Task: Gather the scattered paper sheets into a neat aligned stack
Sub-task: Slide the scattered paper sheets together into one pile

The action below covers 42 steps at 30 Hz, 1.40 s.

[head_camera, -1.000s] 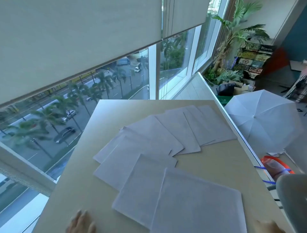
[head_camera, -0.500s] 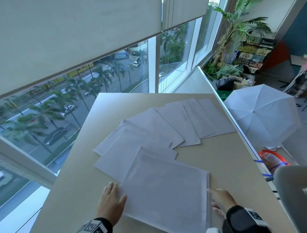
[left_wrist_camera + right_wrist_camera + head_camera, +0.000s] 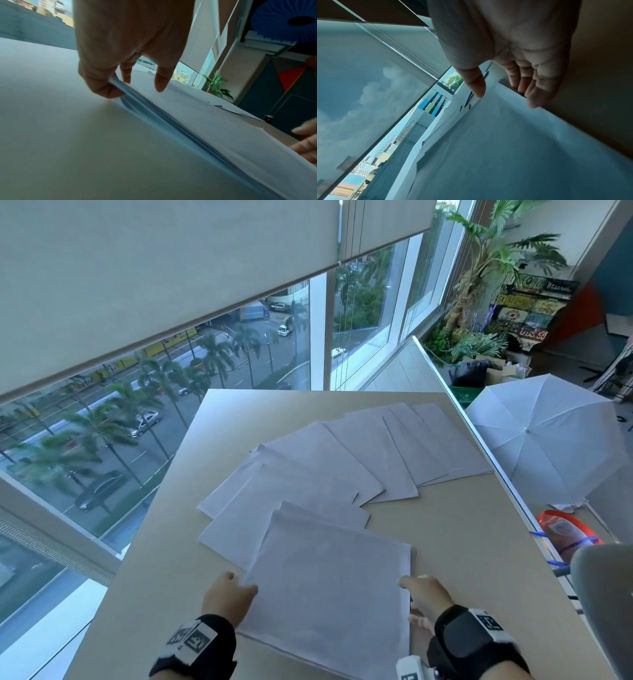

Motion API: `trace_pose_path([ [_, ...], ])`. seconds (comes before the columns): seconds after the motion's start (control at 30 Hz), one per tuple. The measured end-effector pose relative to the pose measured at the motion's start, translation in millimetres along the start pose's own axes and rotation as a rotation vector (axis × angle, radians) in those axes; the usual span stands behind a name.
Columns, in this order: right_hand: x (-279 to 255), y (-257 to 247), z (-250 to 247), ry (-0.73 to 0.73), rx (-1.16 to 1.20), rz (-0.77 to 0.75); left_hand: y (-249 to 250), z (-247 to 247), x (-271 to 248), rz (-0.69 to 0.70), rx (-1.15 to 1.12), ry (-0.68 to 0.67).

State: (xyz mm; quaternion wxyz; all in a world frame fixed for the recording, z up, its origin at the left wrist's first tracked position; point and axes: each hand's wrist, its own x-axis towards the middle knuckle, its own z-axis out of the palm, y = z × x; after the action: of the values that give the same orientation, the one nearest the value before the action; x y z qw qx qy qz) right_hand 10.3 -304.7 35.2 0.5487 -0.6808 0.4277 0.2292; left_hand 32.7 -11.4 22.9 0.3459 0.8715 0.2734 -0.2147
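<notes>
The person stands at a pale table [image 3: 462,535] by the window, both hands on the nearest bundle of paper sheets [image 3: 329,587]. The left hand [image 3: 227,597] has its left edge pinched between thumb and curled fingers [image 3: 101,86]; the left wrist view shows that edge raised off the table, several sheets thick. The right hand [image 3: 423,595] sits at the opposite edge, thumb over the top and fingers [image 3: 537,94] spread loosely along or under the side. Whether it really grips or only steadies the paper I cannot quite tell from that tilted view.

So the step in hand looks like squaring up the first few sheets between the two hands. The job seems barely begun: the rest of the sheets [image 3: 342,467] lie fanned out and overlapping across the middle and far side of the table, the farthest ones [image 3: 442,440] close to its right edge.

Next, I would expect the bundle to be carried or slid towards the fan, so that each loose sheet can be drawn onto it. That calls for a light hold; thin paper buckles, and the sheets near the edge could slip off if swept carelessly.
</notes>
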Motion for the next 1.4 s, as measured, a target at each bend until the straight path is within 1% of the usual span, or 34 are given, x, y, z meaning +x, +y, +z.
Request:
trace_pose_path([
  [0.13, 6, 0, -4, -0.041, -0.003, -0.051, 4, -12, 8, -0.001, 0.162, -0.171],
  [0.2, 9, 2, -5, -0.063, -0.021, -0.098, 5, -13, 14, 0.031, 0.126, -0.187],
  [0.3, 10, 1, -4, -0.142, -0.006, -0.129, 10, -23, 16, 0.117, 0.01, -0.08],
  [0.37, 9, -2, -2, -0.235, -0.032, -0.15, 12, -35, 23, 0.139, -0.014, 0.048],
  [0.43, 9, -8, 2, -0.322, -0.212, -0.209, 14, -48, 30, 0.147, -0.021, 0.22],
  [0.5, 9, -14, 7, -0.358, -0.441, -0.315, 12, -57, 33, 0.089, 0.024, 0.365],
  [0.57, 11, -20, 10, -0.329, -0.594, -0.397, 7, -56, 31, 0.027, 0.067, 0.405],
  [0.63, 15, -26, 10, -0.286, -0.637, -0.41, 1, -50, 28, 0.017, 0.023, 0.377],
  [0.7, 18, -32, 10, -0.249, -0.64, -0.389, -6, -38, 25, 0.001, -0.075, 0.355],
  [0.8, 22, -39, 11, -0.172, -0.647, -0.371, -13, -21, 16, -0.132, -0.276, 0.331],
  [0.87, 25, -42, 17, -0.118, -0.617, -0.355, -13, -14, 6, -0.237, -0.396, 0.272],
  [0.93, 27, -44, 25, -0.124, -0.542, -0.324, -8, -9, -1, -0.285, -0.465, 0.223],
  [1.0, 33, -46, 35, -0.189, -0.455, -0.306, -1, -6, -4, -0.234, -0.481, 0.205],
  [1.13, 26, -55, 48, -0.386, -0.27, -0.284, 16, -8, 0, 0.015, -0.428, 0.244],
  [1.17, 26, -56, 50, -0.408, -0.267, -0.296, 20, -9, 2, 0.045, -0.411, 0.266],
  [1.2, 25, -58, 51, -0.4, -0.322, -0.324, 22, -10, 4, 0.042, -0.395, 0.29],
  [1.23, 25, -60, 51, -0.377, -0.394, -0.365, 24, -11, 5, 0.014, -0.39, 0.31],
  [1.3, 26, -65, 50, -0.311, -0.512, -0.438, 23, -10, 7, -0.087, -0.4, 0.312],
  [1.4, 32, -79, 48, -0.199, -0.634, -0.515, 21, -7, 6, -0.239, -0.486, 0.263],
])
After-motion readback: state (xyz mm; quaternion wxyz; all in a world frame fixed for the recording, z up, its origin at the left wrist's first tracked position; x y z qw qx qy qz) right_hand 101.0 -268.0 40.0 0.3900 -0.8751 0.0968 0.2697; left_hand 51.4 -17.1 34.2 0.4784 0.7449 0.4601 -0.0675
